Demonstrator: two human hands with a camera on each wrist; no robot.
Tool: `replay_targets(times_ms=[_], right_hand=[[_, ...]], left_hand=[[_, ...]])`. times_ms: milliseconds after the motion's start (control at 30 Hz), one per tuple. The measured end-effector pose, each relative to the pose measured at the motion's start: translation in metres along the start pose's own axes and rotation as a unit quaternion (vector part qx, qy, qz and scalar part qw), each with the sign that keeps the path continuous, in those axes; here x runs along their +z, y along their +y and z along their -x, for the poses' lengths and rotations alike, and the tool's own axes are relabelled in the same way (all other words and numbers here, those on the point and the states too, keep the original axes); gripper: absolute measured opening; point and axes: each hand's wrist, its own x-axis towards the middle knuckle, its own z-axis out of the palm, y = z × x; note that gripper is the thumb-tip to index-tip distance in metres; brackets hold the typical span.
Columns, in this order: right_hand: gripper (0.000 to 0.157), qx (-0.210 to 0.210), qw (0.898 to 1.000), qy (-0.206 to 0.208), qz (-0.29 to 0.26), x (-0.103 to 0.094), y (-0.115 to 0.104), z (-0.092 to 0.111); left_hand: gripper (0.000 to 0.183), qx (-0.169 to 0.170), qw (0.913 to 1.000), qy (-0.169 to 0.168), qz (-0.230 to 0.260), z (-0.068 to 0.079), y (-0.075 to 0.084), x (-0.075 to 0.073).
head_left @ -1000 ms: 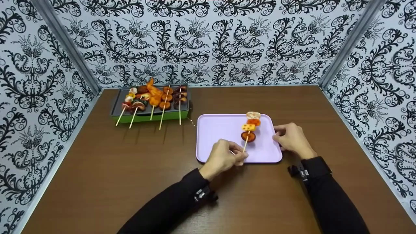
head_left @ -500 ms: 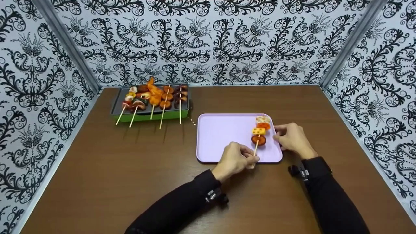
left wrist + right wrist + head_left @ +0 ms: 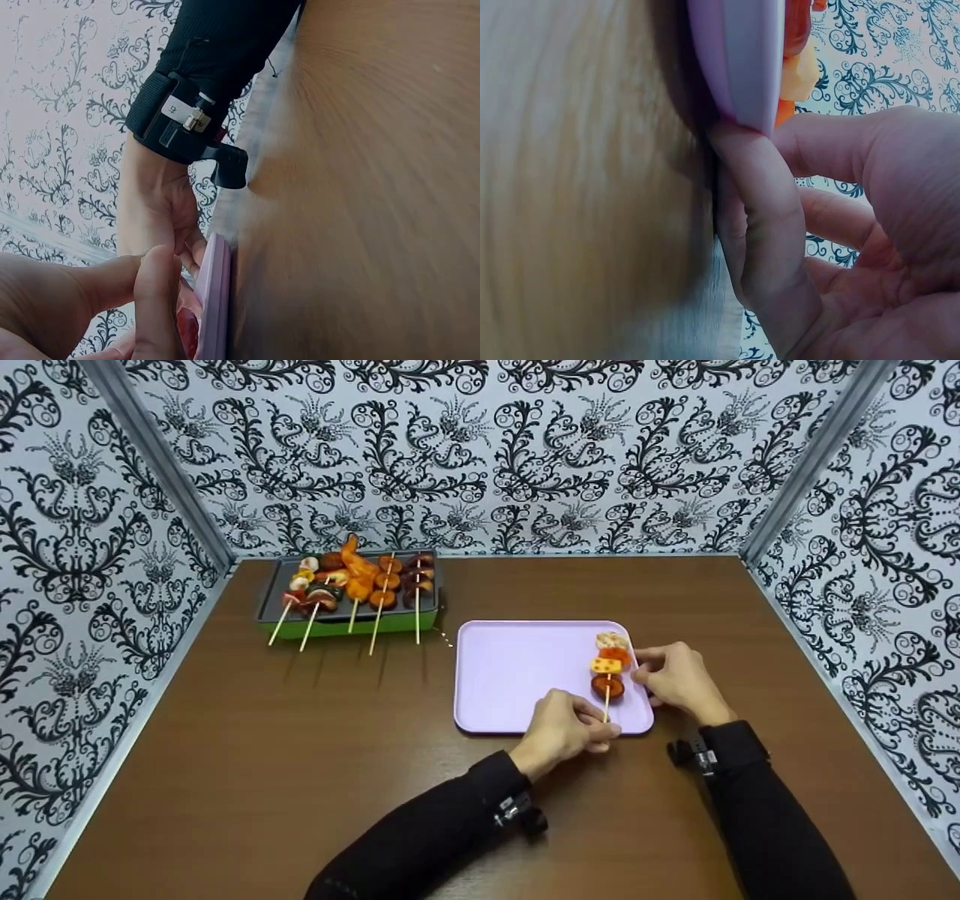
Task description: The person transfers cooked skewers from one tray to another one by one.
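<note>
My left hand (image 3: 566, 727) pinches the bare stick end of a food skewer (image 3: 607, 666) at the front rim of the lilac tray (image 3: 517, 675). A pale piece, an orange one, a yellow spotted one and a brown round slice are threaded on it. The food is over the tray's right side; whether it rests on the surface I cannot tell. My right hand (image 3: 681, 679) holds the tray's right rim. In the right wrist view the thumb and a finger (image 3: 761, 187) pinch the tray edge (image 3: 751, 67). The left wrist view hides the stick behind my fingers (image 3: 157, 300).
At the back left stands a green grill (image 3: 360, 626) with a dark top, bearing several skewers whose sticks overhang its front. A short pale chain-like bit (image 3: 445, 638) lies beside it. Patterned walls (image 3: 480, 457) enclose the brown table (image 3: 300, 780) at the back and sides.
My left hand has carried the skewer rightward and slightly toward me, over to the tray's right side. The right hand keeps its hold on the rim.
</note>
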Motion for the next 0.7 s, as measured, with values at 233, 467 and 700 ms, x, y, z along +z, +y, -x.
replay_targets(times_ms=[233,467,700], right_hand=[[0.045,0.003,1.0,-0.01,-0.012,0.0,0.003,0.001],[0.046,0.018,0.999,-0.022,-0.032,-0.001,0.003,0.0],[0.045,0.021,0.999,-0.021,-0.038,-0.002,0.003,-0.001]], left_hand=[[0.007,-0.01,0.9993,-0.019,0.03,0.002,0.003,0.012],[0.007,-0.009,0.9994,-0.026,0.019,0.001,0.003,0.021],[0.008,-0.007,0.9987,-0.043,0.028,-0.003,0.004,0.027]])
